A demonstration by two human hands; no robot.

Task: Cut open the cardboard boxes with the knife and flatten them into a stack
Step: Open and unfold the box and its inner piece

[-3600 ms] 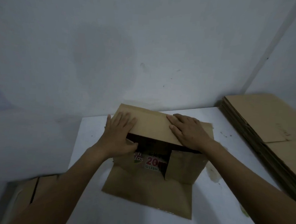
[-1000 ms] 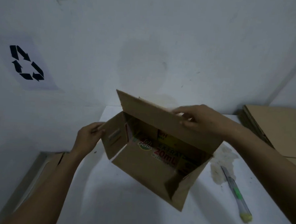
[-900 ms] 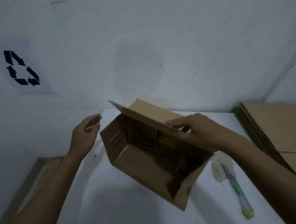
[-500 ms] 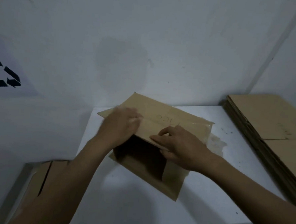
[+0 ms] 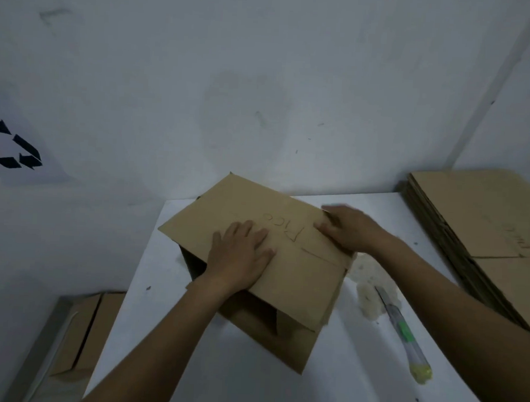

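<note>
Brown cardboard box [image 5: 300, 273] lay on the white bench [image 5: 217, 382]; my left hand [image 5: 239, 254] pressed it with straight fingers, my right hand [image 5: 345, 228] touched its edge, fingers too blurred to tell

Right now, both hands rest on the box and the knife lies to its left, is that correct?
Not quite: the head view shows the knife lying to the right of the box; the left hand and right hand do rest on the box.
</note>
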